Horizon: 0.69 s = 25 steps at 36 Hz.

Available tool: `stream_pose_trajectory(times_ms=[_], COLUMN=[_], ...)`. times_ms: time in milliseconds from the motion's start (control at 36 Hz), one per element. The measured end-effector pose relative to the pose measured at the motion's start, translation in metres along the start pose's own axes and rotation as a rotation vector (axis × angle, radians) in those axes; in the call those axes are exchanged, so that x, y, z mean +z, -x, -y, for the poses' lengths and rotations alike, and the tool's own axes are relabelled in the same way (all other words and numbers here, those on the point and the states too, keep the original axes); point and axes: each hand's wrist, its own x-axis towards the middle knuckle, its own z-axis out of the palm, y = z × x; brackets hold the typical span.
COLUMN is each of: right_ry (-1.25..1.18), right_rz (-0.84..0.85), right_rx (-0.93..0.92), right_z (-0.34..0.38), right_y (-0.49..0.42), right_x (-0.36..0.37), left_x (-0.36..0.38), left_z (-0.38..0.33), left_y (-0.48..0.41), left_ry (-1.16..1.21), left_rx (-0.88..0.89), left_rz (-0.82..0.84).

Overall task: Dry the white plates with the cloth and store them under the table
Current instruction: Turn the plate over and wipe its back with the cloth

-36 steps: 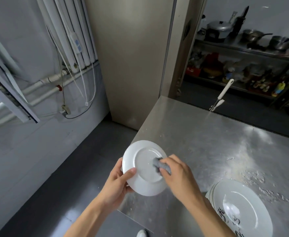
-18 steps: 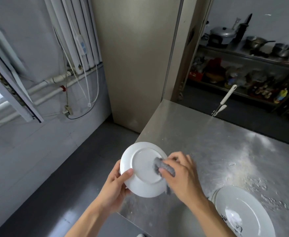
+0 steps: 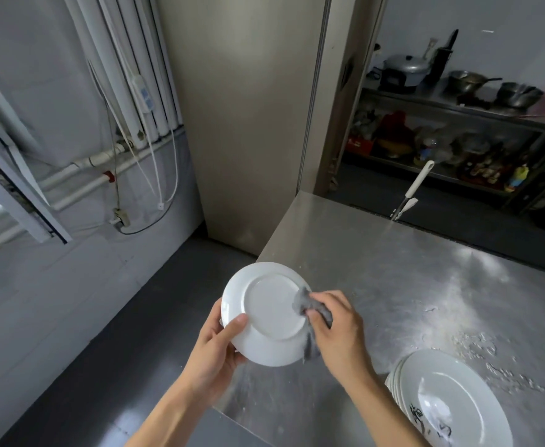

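The white plate [image 3: 268,314] is up in the air at the steel table's [image 3: 393,269] near-left corner, underside showing. The left hand [image 3: 214,353] clasps its rim, thumb on the back. The right hand [image 3: 339,330] bunches the grey cloth [image 3: 306,301] against the plate's right edge. A stack of plates [image 3: 451,401] – how many I can't count – sits on the table, lower right.

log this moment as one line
step: drying | left hand: grips white plate, underside toward camera | right hand: presses grey cloth on its right edge | stack of plates: on steel table
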Motion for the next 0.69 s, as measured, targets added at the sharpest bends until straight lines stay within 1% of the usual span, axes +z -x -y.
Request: stream_pose_trajectory(times_ms=[28, 56, 83, 139, 167, 194, 278, 306, 333, 361, 417, 472, 528, 556, 611, 694], right_ry=[-0.005, -0.005, -0.008, -0.021, -0.028, -0.039, -0.086, -0.088, -0.085, -0.093, -0.192, -0.448, -0.75, -0.837, -0.904, -0.89], right_rz=[0.056, 0.078, 0.053, -0.061, -0.09, -0.084, 0.051, 0.083, 0.08, 0.043, -0.079, -0.137, -0.096, -0.074, -0.031, 0.028], right_rx=[-0.037, -0.041, -0.009, 0.076, 0.078, 0.049, -0.059, -0.078, -0.085, -0.067, 0.076, 0.264, 0.391, 0.417, 0.425, 0.414], right_z=[0.0, 0.0, -0.002, -0.004, -0.003, 0.0, 0.003, 0.004, 0.004, 0.002, 0.004, 0.008, 0.01, 0.009, 0.007, 0.003], right_y=[0.003, 0.003, 0.0, -0.006, -0.007, -0.004, 0.015, 0.021, 0.024, 0.025, 0.022, 0.018, 0.015, 0.014, 0.011, 0.002], right_x=[0.0, -0.002, -0.004, -0.008, -0.008, -0.007, 0.004, 0.007, 0.011, 0.016, 0.022, 0.023, 0.021, 0.019, 0.01, -0.004], left_x=[-0.001, -0.001, -0.002, -0.001, 0.001, 0.002, 0.007, 0.009, 0.011, 0.014, 0.021, 0.026, 0.027, 0.026, 0.02, 0.008], left_z=[0.0, 0.0, 0.0, 0.0, 0.0, -0.002, -0.004, -0.003, -0.002, 0.001, 0.007, 0.013, 0.017, 0.018, 0.014, -0.001], left_y=[0.0, 0.0, 0.0, 0.0, -0.001, -0.002, -0.007, -0.008, -0.009, -0.008, -0.006, -0.002, 0.005, 0.007, 0.012, 0.012], left_ry=[0.012, 0.027, 0.043, 0.084, 0.104, 0.126, 0.219, 0.25, 0.273, 0.286, 0.292, 0.267, 0.209, 0.185, 0.179, 0.179], left_rx=[0.003, 0.004, 0.001, -0.005, 0.001, 0.012, 0.043, 0.053, 0.063, 0.072, 0.087, 0.104, 0.107, 0.098, 0.044, -0.062], left_rz=[-0.005, -0.008, -0.009, -0.01, -0.014, -0.025, -0.087, -0.101, -0.106, -0.102, -0.073, -0.019, 0.046, 0.081, 0.099, 0.088])
